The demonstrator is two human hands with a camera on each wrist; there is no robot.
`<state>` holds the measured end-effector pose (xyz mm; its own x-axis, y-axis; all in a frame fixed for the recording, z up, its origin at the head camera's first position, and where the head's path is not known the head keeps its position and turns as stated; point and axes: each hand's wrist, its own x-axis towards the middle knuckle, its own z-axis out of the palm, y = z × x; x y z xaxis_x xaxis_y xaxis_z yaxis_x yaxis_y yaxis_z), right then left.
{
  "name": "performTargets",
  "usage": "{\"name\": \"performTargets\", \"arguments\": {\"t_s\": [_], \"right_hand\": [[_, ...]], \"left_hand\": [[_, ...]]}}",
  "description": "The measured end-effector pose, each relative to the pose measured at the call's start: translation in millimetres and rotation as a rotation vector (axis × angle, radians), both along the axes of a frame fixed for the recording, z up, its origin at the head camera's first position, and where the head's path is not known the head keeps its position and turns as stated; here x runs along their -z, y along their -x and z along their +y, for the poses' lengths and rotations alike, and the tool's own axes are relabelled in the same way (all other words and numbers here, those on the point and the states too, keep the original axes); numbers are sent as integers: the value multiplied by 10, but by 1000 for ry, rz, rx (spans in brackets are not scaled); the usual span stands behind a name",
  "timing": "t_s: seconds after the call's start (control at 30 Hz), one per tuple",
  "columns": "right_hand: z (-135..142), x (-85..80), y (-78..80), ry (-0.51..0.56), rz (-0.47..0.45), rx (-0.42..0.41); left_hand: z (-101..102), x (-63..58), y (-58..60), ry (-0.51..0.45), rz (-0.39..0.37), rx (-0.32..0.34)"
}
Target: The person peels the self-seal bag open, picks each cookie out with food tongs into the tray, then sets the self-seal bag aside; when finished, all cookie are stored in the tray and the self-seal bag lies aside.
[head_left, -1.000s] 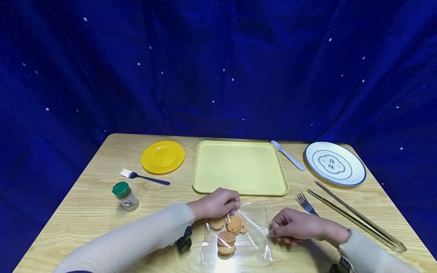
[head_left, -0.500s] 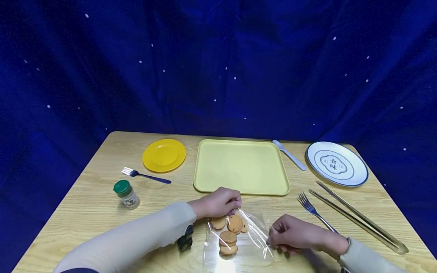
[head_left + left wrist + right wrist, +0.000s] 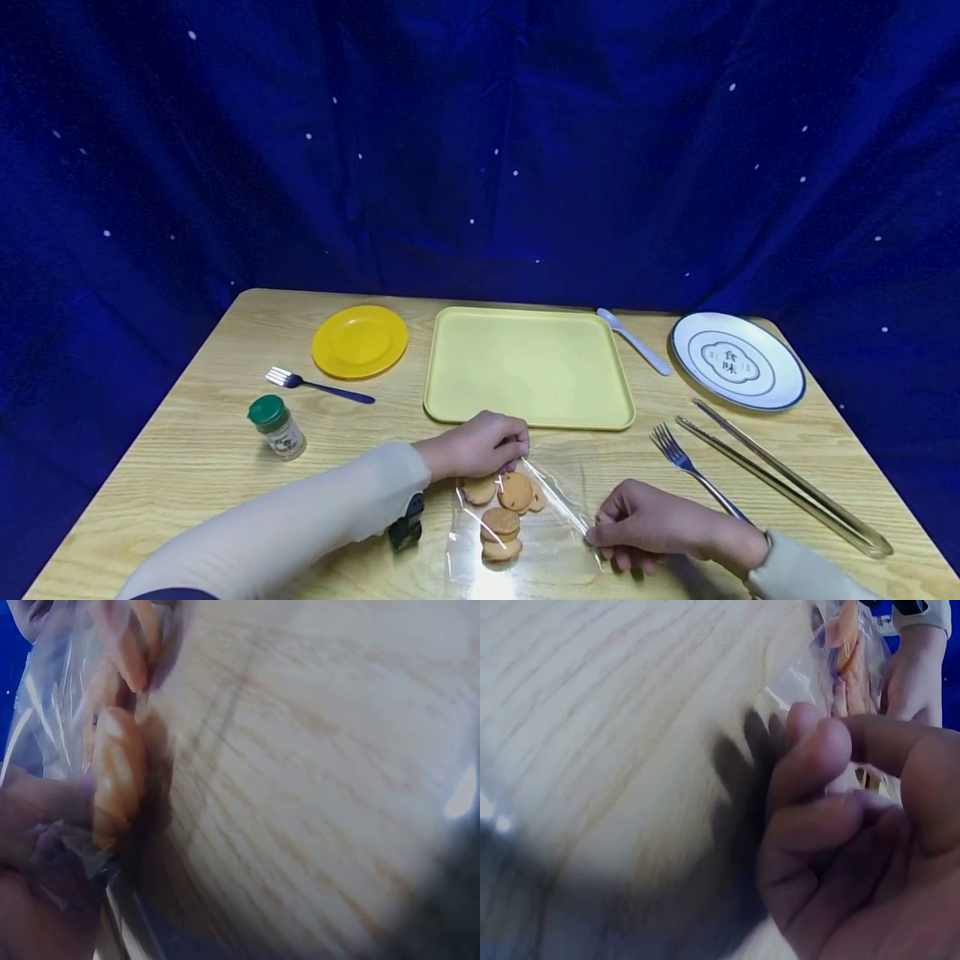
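Note:
A clear plastic bag (image 3: pixel 551 546) lies at the front of the table with several round cookies (image 3: pixel 500 525) inside. My left hand (image 3: pixel 486 444) pinches its upper edge above the cookies. At the bag's right side, my right hand (image 3: pixel 637 525) pinches the same edge between thumb and curled fingers. The edge runs in a taut, shiny line between both hands. In the left wrist view a cookie (image 3: pixel 120 776) shows through the film beside the left fingers. The right wrist view has the right hand (image 3: pixel 840 847) with its fingers curled in, and the bag (image 3: pixel 855 660) beyond.
Behind the bag lies a pale yellow tray (image 3: pixel 528 367). To the left are a yellow plate (image 3: pixel 360 342), a dark-handled fork (image 3: pixel 330 389) and a green-capped shaker (image 3: pixel 277 427). On the right are a spoon (image 3: pixel 637 343), a white plate (image 3: pixel 780 379), tongs (image 3: pixel 787 479) and another fork (image 3: pixel 701 477).
My right hand has moved slightly down toward the front edge, still pinching the bag, and the film between the hands has shifted. My left hand stays in place.

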<state>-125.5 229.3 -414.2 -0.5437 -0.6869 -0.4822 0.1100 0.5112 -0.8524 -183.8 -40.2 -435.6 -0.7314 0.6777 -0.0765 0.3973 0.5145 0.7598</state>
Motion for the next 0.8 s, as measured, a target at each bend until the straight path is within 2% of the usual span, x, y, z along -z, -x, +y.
{"name": "performTargets", "arguments": {"t_s": [0.1, 0.2, 0.37, 0.47, 0.6, 0.63, 0.7, 0.73, 0.8], "right_hand": [[36, 5, 14, 47, -29, -42], [71, 7, 48, 98, -61, -120], [77, 28, 67, 158, -69, -221], [72, 46, 64, 138, -74, -224], [76, 62, 74, 125, -76, -210], [78, 64, 77, 125, -74, -208], [81, 62, 85, 126, -73, -203], [82, 61, 88, 127, -75, -202], [85, 60, 92, 132, -80, -196]], "left_hand": [[-1, -3, 2, 2, -1, 3], [-3, -1, 9, 0, 6, 14], [2, -17, 9, 11, 29, 24], [-19, -104, -49, 104, 168, -8], [-123, -336, -194, 315, 445, -97], [-168, -397, -236, 365, 464, -123], [-269, -499, -318, 437, 397, -167], [-327, -530, -358, 459, 328, -185], [-436, -560, -436, 475, 143, -193]]}}
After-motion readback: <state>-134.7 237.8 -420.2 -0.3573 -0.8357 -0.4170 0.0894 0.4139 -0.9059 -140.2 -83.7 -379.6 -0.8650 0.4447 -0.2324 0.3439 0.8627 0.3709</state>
